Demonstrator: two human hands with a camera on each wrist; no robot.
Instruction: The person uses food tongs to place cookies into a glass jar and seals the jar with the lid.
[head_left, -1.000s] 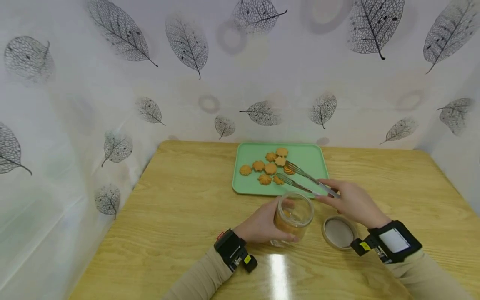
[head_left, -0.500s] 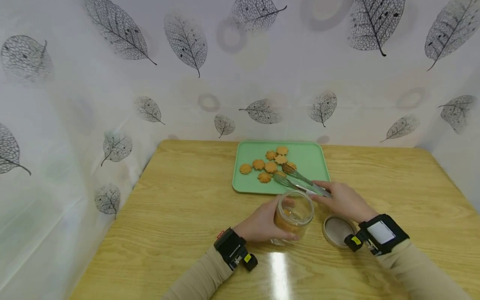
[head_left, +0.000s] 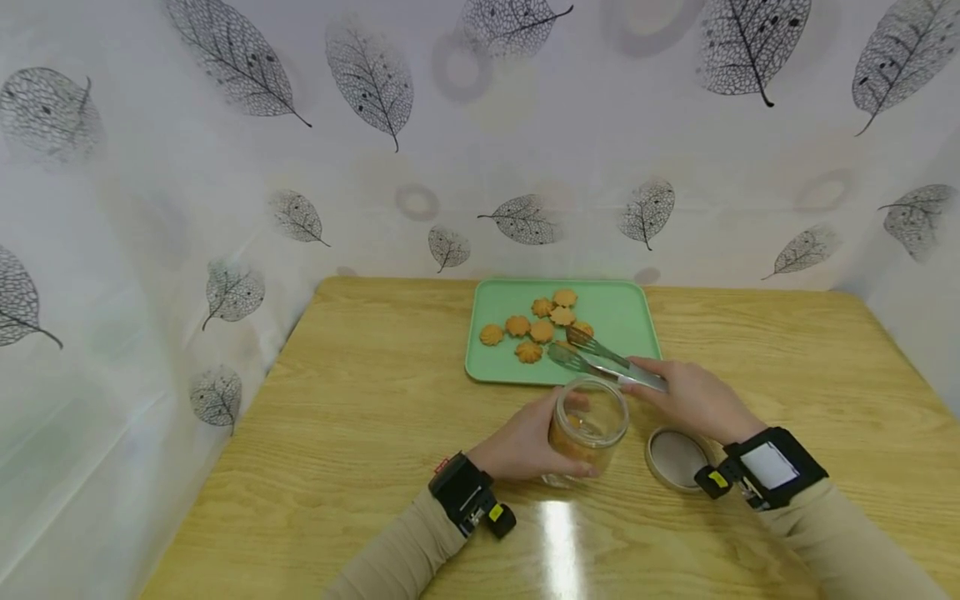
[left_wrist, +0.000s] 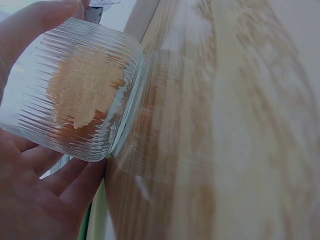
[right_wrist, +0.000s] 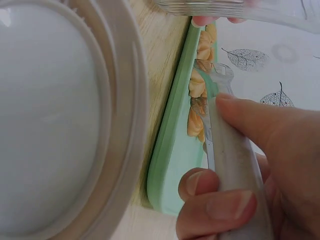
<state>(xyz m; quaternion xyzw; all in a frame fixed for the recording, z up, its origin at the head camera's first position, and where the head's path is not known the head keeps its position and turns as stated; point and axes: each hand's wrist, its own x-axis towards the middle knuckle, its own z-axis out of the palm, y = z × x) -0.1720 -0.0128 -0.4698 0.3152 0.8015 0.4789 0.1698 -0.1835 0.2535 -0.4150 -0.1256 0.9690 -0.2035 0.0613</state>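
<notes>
A ribbed glass jar (head_left: 591,429) is gripped by my left hand (head_left: 528,442), its mouth facing up. Through its wall the left wrist view shows cookies (left_wrist: 87,90) inside. My right hand (head_left: 693,400) holds a pair of tongs (head_left: 611,362), thumb on one arm and fingers around the other. The tong tips are spread apart over the flower-shaped cookies (head_left: 542,332) at the right of the group. Those cookies lie on a green tray (head_left: 626,312), and the tips partly cover the nearest ones. Whether the tips touch a cookie, I cannot tell.
A round lid (head_left: 677,458) lies on the wooden table (head_left: 375,400), under my right wrist and right of the jar. Behind the table hangs a white curtain (head_left: 360,192) with a leaf print.
My right hand has shifted slightly left, taking the tong tips lower over the right-hand cookies. The left hand and jar have stayed in place.
</notes>
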